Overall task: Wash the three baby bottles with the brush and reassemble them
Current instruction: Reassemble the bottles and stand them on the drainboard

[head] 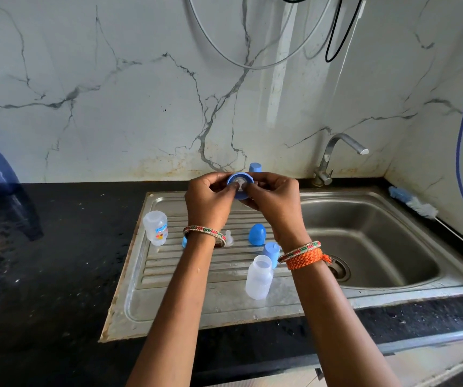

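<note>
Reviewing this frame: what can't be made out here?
Head view only:
- Blue collar ring: fingers of left hand and right hand cover its edges; whether the teat is seated is unclear.
- Blue piece: mostly behind the left wrist.
- Third bottle body: not visible.
- Brush: handle cut by right edge.

Steel drainboard (174, 311): 2 bottles (155, 227) (259, 277), blue caps (257, 234), teat (228, 238).

White veined marble wall (113, 79) rises behind a black speckled counter (43, 275) with steel sink (364, 233).
</note>
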Motion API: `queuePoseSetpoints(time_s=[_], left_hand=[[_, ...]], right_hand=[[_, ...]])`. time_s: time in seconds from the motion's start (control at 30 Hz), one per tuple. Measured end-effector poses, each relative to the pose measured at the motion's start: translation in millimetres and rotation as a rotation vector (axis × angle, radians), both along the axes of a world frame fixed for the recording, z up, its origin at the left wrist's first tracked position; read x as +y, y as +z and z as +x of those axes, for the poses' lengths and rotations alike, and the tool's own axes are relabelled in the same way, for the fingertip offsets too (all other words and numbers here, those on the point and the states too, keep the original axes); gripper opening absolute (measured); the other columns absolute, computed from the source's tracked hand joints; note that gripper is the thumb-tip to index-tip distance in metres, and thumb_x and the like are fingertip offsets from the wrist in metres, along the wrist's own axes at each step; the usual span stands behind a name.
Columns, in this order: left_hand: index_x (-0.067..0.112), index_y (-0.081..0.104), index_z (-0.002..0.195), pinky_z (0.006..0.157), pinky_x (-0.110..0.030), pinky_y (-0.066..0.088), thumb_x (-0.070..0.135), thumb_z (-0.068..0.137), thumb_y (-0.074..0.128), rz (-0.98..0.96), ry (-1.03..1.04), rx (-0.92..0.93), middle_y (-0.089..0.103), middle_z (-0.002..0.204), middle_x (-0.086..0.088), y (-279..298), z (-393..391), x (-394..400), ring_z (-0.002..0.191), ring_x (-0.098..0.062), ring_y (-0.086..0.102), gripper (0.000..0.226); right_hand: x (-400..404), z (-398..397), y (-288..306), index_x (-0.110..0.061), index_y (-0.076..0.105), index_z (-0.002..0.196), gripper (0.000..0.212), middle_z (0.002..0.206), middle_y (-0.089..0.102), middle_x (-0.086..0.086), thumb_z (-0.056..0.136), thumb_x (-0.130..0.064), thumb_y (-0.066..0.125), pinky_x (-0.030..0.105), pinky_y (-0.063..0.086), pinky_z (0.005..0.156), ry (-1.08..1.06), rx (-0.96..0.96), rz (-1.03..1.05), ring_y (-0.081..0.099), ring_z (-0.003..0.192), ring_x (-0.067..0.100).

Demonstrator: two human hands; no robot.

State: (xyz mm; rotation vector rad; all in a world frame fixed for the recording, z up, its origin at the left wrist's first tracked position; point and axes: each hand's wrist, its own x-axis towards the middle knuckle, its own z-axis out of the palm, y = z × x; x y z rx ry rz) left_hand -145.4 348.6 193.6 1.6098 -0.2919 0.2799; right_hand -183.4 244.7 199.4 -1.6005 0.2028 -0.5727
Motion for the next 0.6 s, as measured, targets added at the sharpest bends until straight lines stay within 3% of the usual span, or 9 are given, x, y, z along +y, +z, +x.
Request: queuePoseSetpoints(time_s=[0.13, 0.27, 0.33, 0.43, 0.5, 0.6], left_hand=[[0.007, 0.074, 0.089, 0.07, -0.036, 0.059, 0.012, 0.085, 0.065, 0.018, 0.008, -0.078, 0.071, 0.075, -0.005, 3.8, -2.7, -0.5, 0.071, -0.016, 0.068, 0.012], [0.006, 0.073, 0.087, 0.065, -0.022, 0.053, 0.006, 0.084, 0.064, -0.053, 0.089, -0.113, 0.069, 0.074, -0.004, 4.5, -5.7, -7.7, 0.067, -0.009, 0.064, 0.01], [0.006, 0.073, 0.086, 0.065, -0.022, 0.053, 0.003, 0.083, 0.063, -0.122, 0.101, -0.094, 0.069, 0.073, -0.003, 1.6, -4.3, -12.5, 0.066, -0.008, 0.063, 0.011], [0.005, 0.071, 0.082, 0.062, -0.019, 0.049, -0.004, 0.079, 0.061, -0.175, 0.161, -0.071, 0.066, 0.071, -0.002, -4.2, -0.8, -15.7, 0.063, -0.007, 0.06, 0.014], [0.008, 0.066, 0.08, 0.065, -0.018, 0.046, -0.01, 0.075, 0.058, -0.19, 0.179, -0.099, 0.063, 0.071, 0.003, -6.1, 3.4, -12.3, 0.067, -0.01, 0.059, 0.02], [0.015, 0.067, 0.08, 0.075, -0.021, 0.05, -0.017, 0.074, 0.05, -0.241, 0.028, -0.164, 0.068, 0.076, 0.009, -9.9, 10.9, -1.8, 0.076, -0.008, 0.064, 0.036]], right_hand=[[1.6, -3.2, 8.7, -0.011, 0.072, 0.088, 0.014, 0.078, 0.071, 0.01, 0.086, -0.003, 0.06, 0.028, 0.058, 0.064, -0.034, -0.049, -0.056, 0.072, 0.076, 0.023], [8.2, 1.2, 8.0, -0.01, 0.067, 0.085, 0.004, 0.078, 0.07, 0.012, 0.084, -0.009, 0.063, 0.047, 0.058, 0.068, -0.107, -0.062, -0.151, 0.068, 0.076, 0.032], [12.8, 2.0, 7.5, -0.009, 0.064, 0.081, 0.0, 0.073, 0.068, 0.014, 0.082, -0.009, 0.064, 0.05, 0.056, 0.066, -0.144, -0.074, -0.153, 0.067, 0.072, 0.033], [22.4, -0.6, 5.1, -0.011, 0.061, 0.078, 0.007, 0.068, 0.066, 0.013, 0.079, -0.009, 0.067, 0.041, 0.053, 0.06, -0.21, -0.139, -0.289, 0.064, 0.064, 0.026], [28.8, -2.9, 0.0, -0.012, 0.063, 0.083, 0.008, 0.077, 0.064, 0.005, 0.079, -0.011, 0.069, 0.038, 0.053, 0.063, -0.226, -0.209, -0.486, 0.061, 0.071, 0.017], [28.1, -6.0, -4.1, -0.011, 0.063, 0.089, 0.015, 0.084, 0.059, 0.001, 0.078, -0.012, 0.072, 0.032, 0.055, 0.064, -0.215, -0.333, -0.561, 0.06, 0.074, 0.011]])
